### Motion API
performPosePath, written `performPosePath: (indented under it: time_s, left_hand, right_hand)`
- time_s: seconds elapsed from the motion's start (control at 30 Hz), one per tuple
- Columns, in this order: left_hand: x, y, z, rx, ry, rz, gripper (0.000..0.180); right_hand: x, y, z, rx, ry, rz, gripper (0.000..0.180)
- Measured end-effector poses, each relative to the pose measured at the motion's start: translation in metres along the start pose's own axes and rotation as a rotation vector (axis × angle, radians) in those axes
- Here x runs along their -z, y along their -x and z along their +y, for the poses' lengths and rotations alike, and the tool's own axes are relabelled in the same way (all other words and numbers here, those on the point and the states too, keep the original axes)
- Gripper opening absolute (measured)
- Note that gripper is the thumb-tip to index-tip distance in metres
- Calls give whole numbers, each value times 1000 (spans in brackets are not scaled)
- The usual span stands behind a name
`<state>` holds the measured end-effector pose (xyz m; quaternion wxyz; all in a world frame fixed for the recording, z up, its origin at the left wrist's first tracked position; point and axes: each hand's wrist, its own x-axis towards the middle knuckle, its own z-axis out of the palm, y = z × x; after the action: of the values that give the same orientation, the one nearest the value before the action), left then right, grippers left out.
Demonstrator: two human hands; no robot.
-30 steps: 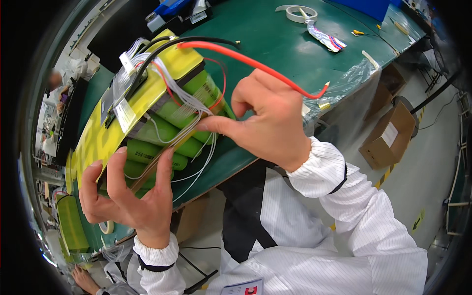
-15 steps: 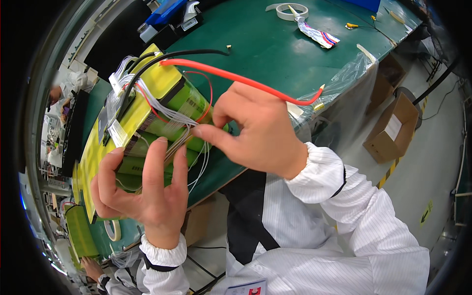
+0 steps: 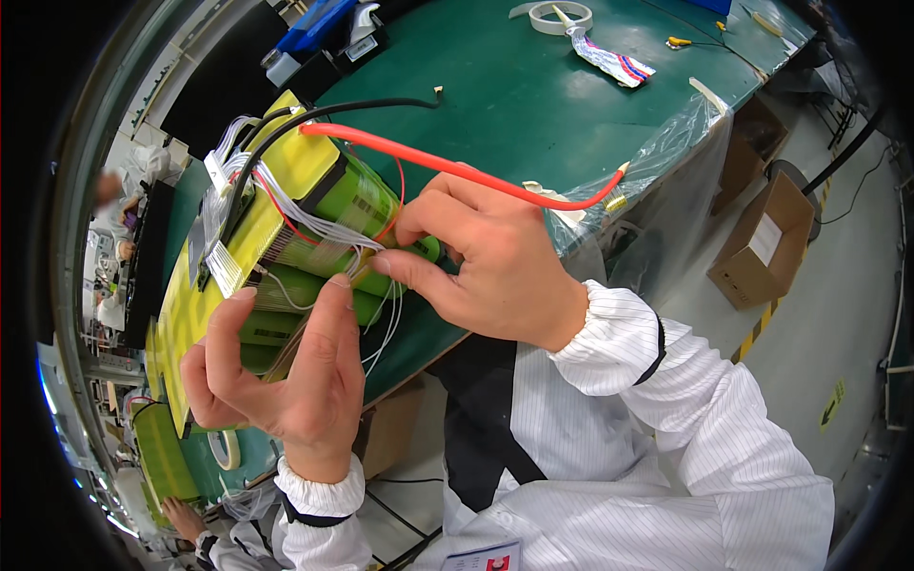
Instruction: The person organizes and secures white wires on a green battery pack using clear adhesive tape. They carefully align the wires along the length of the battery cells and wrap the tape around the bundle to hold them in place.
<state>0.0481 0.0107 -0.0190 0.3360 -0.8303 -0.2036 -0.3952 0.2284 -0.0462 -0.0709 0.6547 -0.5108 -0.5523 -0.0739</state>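
Note:
A battery pack (image 3: 176, 319) of green cylindrical cells with yellow end boards rests tilted at the table's near left edge. A bundle of thin white wires (image 3: 328, 228) runs across it. My right hand (image 3: 509, 262) pinches this bundle between thumb and forefinger beside the cells. My left hand (image 3: 305, 395) has its fingers spread, one fingertip touching the wires just left of the pinch and the others near the cells. Above my right hand arches a thick red cable (image 3: 447, 155) from the pack. A black cable (image 3: 362, 102) also leaves its top. Loose white wire ends hang below my right thumb.
On the green table (image 3: 457, 67) lie a tape roll (image 3: 562, 19), a crumpled tube (image 3: 614, 65) and yellow-tipped leads (image 3: 679, 42). Another tape roll (image 3: 226, 449) sits near left. A cardboard box (image 3: 762, 247) stands on the floor at right. Another person's hand (image 3: 183, 517) shows lower left.
My left fingers have spread further apart, and one fingertip has shifted right along the wires. My right hand keeps its pinch with its fingers drawn slightly left.

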Motion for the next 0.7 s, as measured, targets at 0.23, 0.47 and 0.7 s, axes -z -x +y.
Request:
performPosePath:
  time_s: [0.23,0.47,0.7]
  left_hand:
    - [-2,1,-1,-32,-5,14,20]
    - [-4,-1,1,-2,5,39,18]
    - [29,15,0,102,-7,-11,27]
  right_hand:
    - [-5,-2,3,110,-51,70,19]
    - [-8,-1,6,254,146,146,20]
    - [18,10,-4,53,74,45,14]
